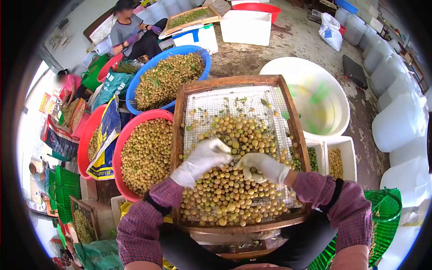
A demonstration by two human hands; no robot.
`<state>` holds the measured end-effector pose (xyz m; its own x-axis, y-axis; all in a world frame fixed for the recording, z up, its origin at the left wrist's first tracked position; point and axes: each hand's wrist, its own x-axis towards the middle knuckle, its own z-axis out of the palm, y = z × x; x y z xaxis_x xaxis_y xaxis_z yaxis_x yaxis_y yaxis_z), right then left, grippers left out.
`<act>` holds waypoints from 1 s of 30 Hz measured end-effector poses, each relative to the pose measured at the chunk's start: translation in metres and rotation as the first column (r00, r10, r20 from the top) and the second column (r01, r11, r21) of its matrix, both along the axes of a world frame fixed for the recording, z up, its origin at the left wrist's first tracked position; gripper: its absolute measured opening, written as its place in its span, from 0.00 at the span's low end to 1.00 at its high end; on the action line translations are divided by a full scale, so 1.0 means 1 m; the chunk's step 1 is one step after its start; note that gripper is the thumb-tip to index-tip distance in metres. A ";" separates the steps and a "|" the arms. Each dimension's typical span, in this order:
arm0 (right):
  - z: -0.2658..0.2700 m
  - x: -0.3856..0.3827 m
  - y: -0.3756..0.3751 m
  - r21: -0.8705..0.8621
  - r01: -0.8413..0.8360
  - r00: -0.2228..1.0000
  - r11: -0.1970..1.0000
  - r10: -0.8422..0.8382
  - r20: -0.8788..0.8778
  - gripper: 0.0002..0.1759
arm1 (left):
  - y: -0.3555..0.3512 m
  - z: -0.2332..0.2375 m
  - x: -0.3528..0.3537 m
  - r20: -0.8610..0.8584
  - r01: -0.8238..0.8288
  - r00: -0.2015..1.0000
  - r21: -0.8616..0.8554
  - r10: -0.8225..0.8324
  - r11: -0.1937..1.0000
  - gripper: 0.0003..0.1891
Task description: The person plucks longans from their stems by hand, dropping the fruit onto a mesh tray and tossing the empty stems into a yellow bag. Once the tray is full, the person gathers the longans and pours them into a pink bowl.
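Both hands wear white gloves and work over a wooden-framed wire mesh tray [180,112], which rests across my knees. Small round yellow-green fruits [229,193] cover much of the mesh, with bits of leaf and twig among them. My left hand [207,157] is closed just above the pile, fingertips pinched together; what they hold, if anything, is too small to make out. Beside it on the right, my right hand [263,167] has its fingers curled down into the fruits, and a greenish fruit shows between them.
Left of the tray stand a pink tub [119,157] and a blue tub [130,92] full of fruits. A large white tub [333,85] and foam boxes [353,157] are on the right. Green baskets [387,211] flank me. A person [130,31] sits at the back left.
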<state>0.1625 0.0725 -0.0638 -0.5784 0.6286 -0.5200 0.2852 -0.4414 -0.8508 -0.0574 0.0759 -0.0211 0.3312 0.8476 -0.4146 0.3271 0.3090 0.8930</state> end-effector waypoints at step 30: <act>-0.133 0.234 -0.010 0.017 0.575 0.751 0.818 -0.535 0.388 0.13 | 0.079 -0.078 -0.105 -0.766 0.444 0.571 0.590 0.294 0.674 0.19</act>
